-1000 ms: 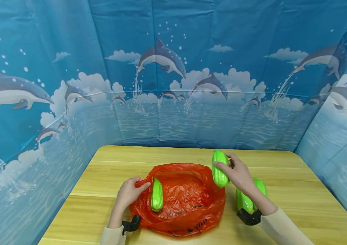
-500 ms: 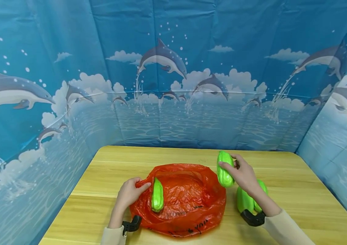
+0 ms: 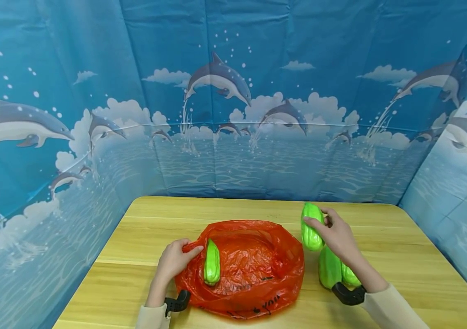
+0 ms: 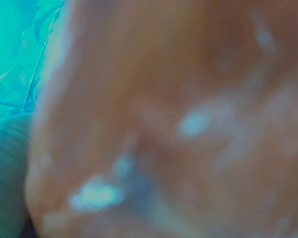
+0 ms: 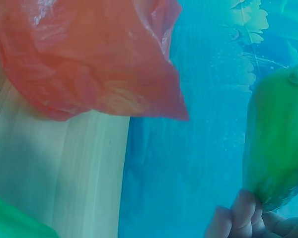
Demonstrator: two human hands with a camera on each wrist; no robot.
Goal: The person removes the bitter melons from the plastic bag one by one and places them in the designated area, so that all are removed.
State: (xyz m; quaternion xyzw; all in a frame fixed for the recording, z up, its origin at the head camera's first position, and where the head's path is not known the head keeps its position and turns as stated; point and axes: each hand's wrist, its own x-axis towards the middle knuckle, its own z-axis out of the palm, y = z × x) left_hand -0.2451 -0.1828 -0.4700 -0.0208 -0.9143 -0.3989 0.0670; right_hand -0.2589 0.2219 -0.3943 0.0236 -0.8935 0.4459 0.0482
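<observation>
My left hand [image 3: 173, 259] pinches the left edge of a red plastic bag [image 3: 249, 256], which lies spread with its mouth gaping on the table. Just inside that edge rests a bright green, ridged chayote [image 3: 212, 262]. My right hand [image 3: 339, 235] grips another chayote [image 3: 311, 230] between thumb and fingers, held up to the right of the bag. In the right wrist view the held chayote [image 5: 280, 134] shows a rounded end with a small nub. Blurred bag plastic [image 4: 188, 89] fills most of the left wrist view.
Beneath my right forearm, two more chayotes [image 3: 330, 268] lie side by side on the wooden table [image 3: 402, 265], partly covered by the wrist camera [image 3: 348, 294]. A blue dolphin-print sheet [image 3: 233, 155] hangs behind the table and along its sides.
My right hand has moved a little to the right with its chayote, from over the bag's right edge to beside it. The left hand and the bag have stayed in place.
</observation>
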